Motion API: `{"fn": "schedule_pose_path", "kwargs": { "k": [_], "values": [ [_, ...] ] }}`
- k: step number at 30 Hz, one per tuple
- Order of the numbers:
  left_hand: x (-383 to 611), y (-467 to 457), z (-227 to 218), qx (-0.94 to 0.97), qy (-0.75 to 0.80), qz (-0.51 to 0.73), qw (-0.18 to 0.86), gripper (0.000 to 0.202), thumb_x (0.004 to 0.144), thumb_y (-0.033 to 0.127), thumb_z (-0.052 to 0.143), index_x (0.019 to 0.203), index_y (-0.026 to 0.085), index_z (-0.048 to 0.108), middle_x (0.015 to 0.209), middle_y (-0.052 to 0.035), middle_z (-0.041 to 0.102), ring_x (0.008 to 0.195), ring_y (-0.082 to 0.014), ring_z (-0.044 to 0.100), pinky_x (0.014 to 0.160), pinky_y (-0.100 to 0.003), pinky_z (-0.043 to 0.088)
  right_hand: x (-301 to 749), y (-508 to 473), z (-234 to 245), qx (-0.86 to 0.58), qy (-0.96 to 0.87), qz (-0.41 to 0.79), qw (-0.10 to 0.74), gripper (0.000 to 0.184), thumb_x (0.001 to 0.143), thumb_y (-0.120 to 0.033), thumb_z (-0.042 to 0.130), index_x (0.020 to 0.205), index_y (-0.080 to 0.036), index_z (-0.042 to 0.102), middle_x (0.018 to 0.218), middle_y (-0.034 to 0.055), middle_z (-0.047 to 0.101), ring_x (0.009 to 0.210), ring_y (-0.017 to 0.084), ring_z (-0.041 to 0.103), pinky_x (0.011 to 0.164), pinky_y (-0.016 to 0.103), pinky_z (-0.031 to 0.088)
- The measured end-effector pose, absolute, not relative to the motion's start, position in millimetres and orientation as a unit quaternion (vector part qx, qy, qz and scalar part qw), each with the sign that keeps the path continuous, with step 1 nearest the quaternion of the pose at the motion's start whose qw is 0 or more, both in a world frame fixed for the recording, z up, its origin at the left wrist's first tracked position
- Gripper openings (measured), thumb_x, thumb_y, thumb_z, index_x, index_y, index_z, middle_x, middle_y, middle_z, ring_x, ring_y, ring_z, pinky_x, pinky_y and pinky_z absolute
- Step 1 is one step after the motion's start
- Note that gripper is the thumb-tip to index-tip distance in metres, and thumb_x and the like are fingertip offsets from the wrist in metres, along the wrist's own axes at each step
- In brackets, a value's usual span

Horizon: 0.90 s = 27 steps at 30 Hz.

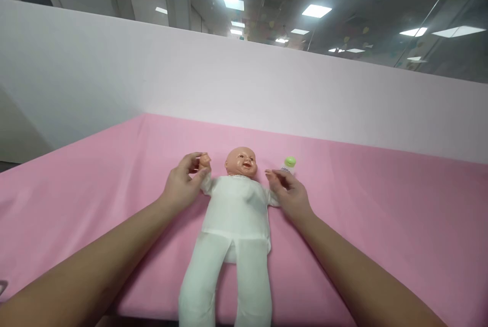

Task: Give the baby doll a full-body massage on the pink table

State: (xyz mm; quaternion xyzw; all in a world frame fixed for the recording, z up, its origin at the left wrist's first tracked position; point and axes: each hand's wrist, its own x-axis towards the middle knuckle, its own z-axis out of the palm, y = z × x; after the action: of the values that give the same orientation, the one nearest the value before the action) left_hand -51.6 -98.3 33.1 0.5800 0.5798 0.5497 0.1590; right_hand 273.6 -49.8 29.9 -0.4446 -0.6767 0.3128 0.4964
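Doll: baby doll in a white suit, lying face up on the pink table, head toward the far white wall, legs toward the person, feet cut off at the bottom edge.
Handling: looks light; head and small fists hard plastic, body and limbs soft and floppy under cloth, probably sags if lifted by one end. Not fragile by the look of it. Cloth gives grip, plastic head smoother.
Where to hold: best guess the torso under the arms, or the wrists for moving the limbs only.
Left hand: at the doll's raised arm on that side, fingers curled around the small plastic fist, pinching it between thumb and fingers.
Right hand: at the doll's other arm, fingers half curled and touching the sleeve end; the doll's own fist is hidden, so a full grip cannot be told.
Relative position: doll lies between the two hands, both at shoulder level, forearms running along either side of its body.
Bottle: small, green cap, standing just beyond the right hand, near the doll's head, not touched.
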Motion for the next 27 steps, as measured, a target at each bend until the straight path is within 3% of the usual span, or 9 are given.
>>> {"fn": "schedule_pose_path", "kwargs": {
  "k": [4, 10, 15, 17, 20, 23, 27],
  "values": [
    [-82.6, -78.1, 24.0, 0.446, 0.581, 0.623, 0.275, 0.050, 0.084, 0.044, 0.075, 0.127, 0.023, 0.060, 0.115, -0.0099, 0.071, 0.106, -0.0283, 0.069, 0.089, -0.044, 0.056, 293.4, -22.1, 20.0, -0.470, -0.548, 0.390, 0.572, 0.044, 0.089, -0.052, 0.072, 0.118, -0.021, 0.070, 0.128, 0.0103, 0.072, 0.118, 0.025, 0.069, 0.104, 0.044, 0.056],
    [-102.0, -58.6, 6.0, 0.347, 0.544, 0.662, 0.383, 0.043, 0.079, 0.044, 0.081, 0.108, 0.017, 0.064, 0.105, -0.0122, 0.071, 0.091, -0.0262, 0.073, 0.082, -0.043, 0.061, 314.8, 4.2, 4.4, -0.522, -0.462, 0.432, 0.573, 0.042, 0.086, -0.056, 0.072, 0.102, -0.018, 0.070, 0.111, 0.0125, 0.078, 0.096, 0.026, 0.076, 0.078, 0.040, 0.066],
    [-83.4, -81.0, 27.9, 0.441, 0.510, 0.648, 0.355, 0.050, 0.080, 0.046, 0.082, 0.120, 0.020, 0.064, 0.112, -0.0107, 0.072, 0.104, -0.0279, 0.071, 0.091, -0.044, 0.058, 296.5, -30.5, 28.3, -0.474, -0.561, 0.367, 0.571, 0.040, 0.089, -0.052, 0.072, 0.118, -0.024, 0.069, 0.124, 0.0095, 0.074, 0.113, 0.026, 0.071, 0.097, 0.044, 0.060],
    [-69.4, -99.5, 43.3, 0.518, 0.484, 0.617, 0.343, 0.046, 0.083, 0.041, 0.080, 0.122, 0.023, 0.065, 0.114, -0.0098, 0.072, 0.105, -0.0288, 0.070, 0.092, -0.045, 0.058, 285.7, -54.1, 39.6, -0.446, -0.647, 0.298, 0.543, 0.035, 0.091, -0.047, 0.071, 0.120, -0.026, 0.069, 0.126, 0.0084, 0.072, 0.112, 0.026, 0.070, 0.096, 0.046, 0.059],
    [-48.5, -125.4, 62.7, 0.696, 0.457, 0.483, 0.270, 0.027, 0.085, 0.030, 0.076, 0.111, 0.024, 0.072, 0.109, -0.0075, 0.074, 0.100, -0.0267, 0.069, 0.093, -0.043, 0.056, 271.8, -84.1, 50.4, -0.339, -0.800, 0.210, 0.449, 0.029, 0.093, -0.033, 0.068, 0.122, -0.029, 0.069, 0.115, 0.0071, 0.074, 0.103, 0.024, 0.069, 0.091, 0.043, 0.058],
    [-34.4, -138.7, 72.9, 0.835, 0.376, 0.341, 0.212, 0.032, 0.085, 0.020, 0.072, 0.116, 0.027, 0.073, 0.104, -0.0039, 0.076, 0.097, -0.0241, 0.069, 0.093, -0.041, 0.055, 261.3, -97.9, 54.7, -0.199, -0.885, 0.210, 0.366, 0.027, 0.091, -0.023, 0.068, 0.118, -0.028, 0.069, 0.104, 0.0063, 0.075, 0.095, 0.023, 0.068, 0.086, 0.041, 0.058],
    [-27.2, -140.0, 78.4, 0.887, 0.309, 0.277, 0.202, 0.030, 0.089, 0.014, 0.067, 0.114, 0.029, 0.074, 0.107, -0.0013, 0.077, 0.100, -0.0223, 0.071, 0.097, -0.038, 0.053, 254.0, -97.6, 54.9, -0.134, -0.900, 0.241, 0.338, 0.022, 0.090, -0.019, 0.069, 0.111, -0.026, 0.070, 0.097, 0.0054, 0.074, 0.092, 0.021, 0.068, 0.087, 0.039, 0.057]
  ]
}}
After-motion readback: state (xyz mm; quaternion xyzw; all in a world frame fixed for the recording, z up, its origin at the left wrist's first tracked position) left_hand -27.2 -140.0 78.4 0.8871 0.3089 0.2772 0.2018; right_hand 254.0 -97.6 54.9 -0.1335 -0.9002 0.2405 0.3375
